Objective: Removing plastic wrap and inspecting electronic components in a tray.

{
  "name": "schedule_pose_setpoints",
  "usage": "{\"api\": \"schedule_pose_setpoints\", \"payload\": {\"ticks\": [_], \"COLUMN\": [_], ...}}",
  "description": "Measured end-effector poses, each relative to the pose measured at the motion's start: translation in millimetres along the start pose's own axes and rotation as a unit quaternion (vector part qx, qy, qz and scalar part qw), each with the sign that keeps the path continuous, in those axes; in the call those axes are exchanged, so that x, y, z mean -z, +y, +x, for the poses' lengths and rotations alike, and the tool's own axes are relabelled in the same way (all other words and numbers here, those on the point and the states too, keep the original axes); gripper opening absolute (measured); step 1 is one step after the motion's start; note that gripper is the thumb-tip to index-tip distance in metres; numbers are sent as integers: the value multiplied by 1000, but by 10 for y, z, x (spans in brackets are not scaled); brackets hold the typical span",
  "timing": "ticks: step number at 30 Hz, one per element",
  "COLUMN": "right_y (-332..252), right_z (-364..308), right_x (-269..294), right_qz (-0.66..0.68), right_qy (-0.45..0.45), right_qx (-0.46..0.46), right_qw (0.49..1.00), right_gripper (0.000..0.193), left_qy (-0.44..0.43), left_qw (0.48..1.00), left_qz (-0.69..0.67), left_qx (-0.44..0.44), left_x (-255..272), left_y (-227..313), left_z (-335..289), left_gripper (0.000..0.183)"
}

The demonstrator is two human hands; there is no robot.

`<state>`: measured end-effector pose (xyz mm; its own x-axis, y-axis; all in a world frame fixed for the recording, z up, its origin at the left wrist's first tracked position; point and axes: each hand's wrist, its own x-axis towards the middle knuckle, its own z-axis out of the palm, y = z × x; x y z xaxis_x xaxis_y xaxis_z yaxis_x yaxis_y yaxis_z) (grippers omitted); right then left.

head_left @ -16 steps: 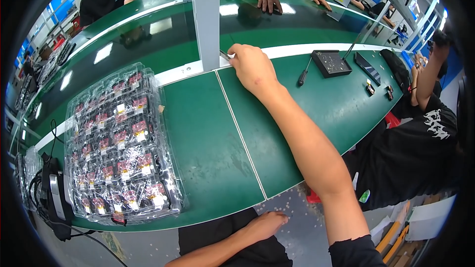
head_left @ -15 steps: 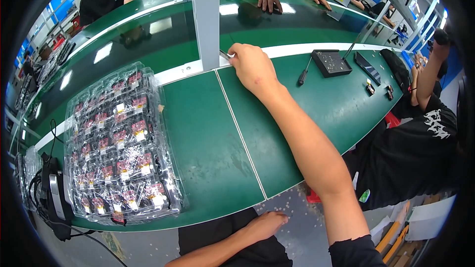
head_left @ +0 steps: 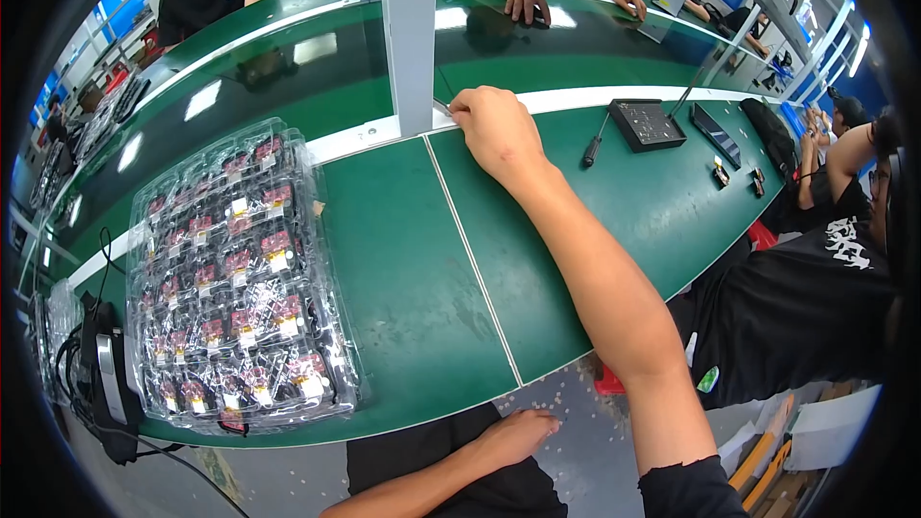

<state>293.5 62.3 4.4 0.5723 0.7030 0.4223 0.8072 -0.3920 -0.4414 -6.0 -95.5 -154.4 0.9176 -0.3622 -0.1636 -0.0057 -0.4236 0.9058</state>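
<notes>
My right hand [head_left: 499, 129] reaches across the green bench to the white rail [head_left: 566, 96], just right of the grey upright post [head_left: 413, 48]. Its fingers are pinched together at the rail, around something thin that is mostly hidden. My left hand [head_left: 518, 434] rests over my lap below the bench edge, fingers loosely extended, with nothing visible in it. To the left stands a stack of clear plastic trays [head_left: 240, 278] filled with small red and black electronic parts bearing white and yellow pieces.
A screwdriver [head_left: 592, 152], a black square tray [head_left: 648, 125] and a dark flat panel [head_left: 715, 134] lie at the right, with two small parts [head_left: 720, 173] nearby. A black device with cables [head_left: 106, 374] stands far left. Co-workers sit across and at the right [head_left: 787, 307].
The whole view has shifted slightly. My right hand stays at the rail beside the post with its fingers pinched. The person at the right has leaned further into view.
</notes>
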Motion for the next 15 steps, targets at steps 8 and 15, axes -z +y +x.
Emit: {"api": "schedule_pose_setpoints", "payload": {"ticks": [8, 15], "right_y": [-9, -17], "right_z": [4, -5], "right_x": [21, 40], "right_qz": [15, 22], "right_qy": [-1, -8], "right_qx": [-1, -1], "right_qw": [1000, 1000], "right_gripper": [16, 17], "left_qy": [-5, 20], "left_qw": [1000, 1000], "left_qz": [11, -4], "left_qx": [4, -13], "left_x": [-8, -59], "left_y": [20, -50], "left_z": [-5, -1], "left_gripper": [23, 22]}}
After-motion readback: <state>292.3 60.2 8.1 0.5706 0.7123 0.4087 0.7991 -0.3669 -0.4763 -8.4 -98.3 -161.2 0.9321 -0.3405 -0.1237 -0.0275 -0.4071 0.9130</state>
